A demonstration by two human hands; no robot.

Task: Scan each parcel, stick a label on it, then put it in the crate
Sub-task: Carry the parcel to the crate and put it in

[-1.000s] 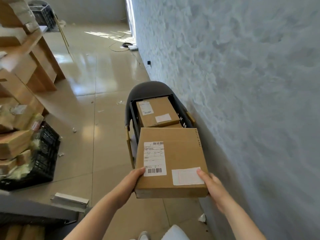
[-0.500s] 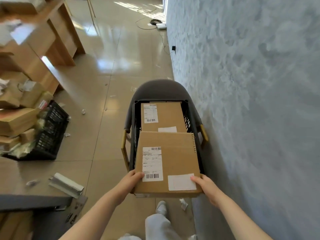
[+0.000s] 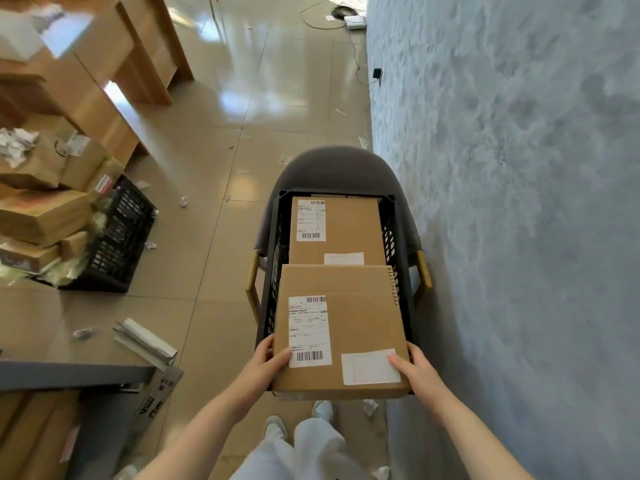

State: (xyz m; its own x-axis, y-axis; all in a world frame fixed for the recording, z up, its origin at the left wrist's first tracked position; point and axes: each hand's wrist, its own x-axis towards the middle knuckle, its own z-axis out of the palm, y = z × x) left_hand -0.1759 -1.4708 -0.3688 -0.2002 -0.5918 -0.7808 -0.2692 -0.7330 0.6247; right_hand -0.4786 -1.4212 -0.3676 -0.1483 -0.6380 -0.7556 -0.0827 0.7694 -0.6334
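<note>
I hold a flat brown cardboard parcel (image 3: pixel 360 320) over the near half of a black plastic crate (image 3: pixel 273 271) that stands on a grey chair. My left hand (image 3: pixel 266 365) grips its near left corner, thumb on top beside the barcode label. My right hand (image 3: pixel 415 372) grips the near right corner, thumb on a white sticker. A second labelled parcel (image 3: pixel 349 226) lies in the far half of the crate, partly covered by the one I hold.
The grey chair (image 3: pixel 332 168) stands against a rough grey wall (image 3: pixel 502 202) on the right. Left on the tiled floor, another black crate (image 3: pixel 121 237) holds piled parcels. Wooden furniture (image 3: pixel 104 74) stands behind it. Paper scraps litter the floor, and a dark table edge (image 3: pixel 69 372) is near left.
I have stepped closer to the chair and the view has tipped down. The held parcel has moved forward and lower, over the crate's near half.
</note>
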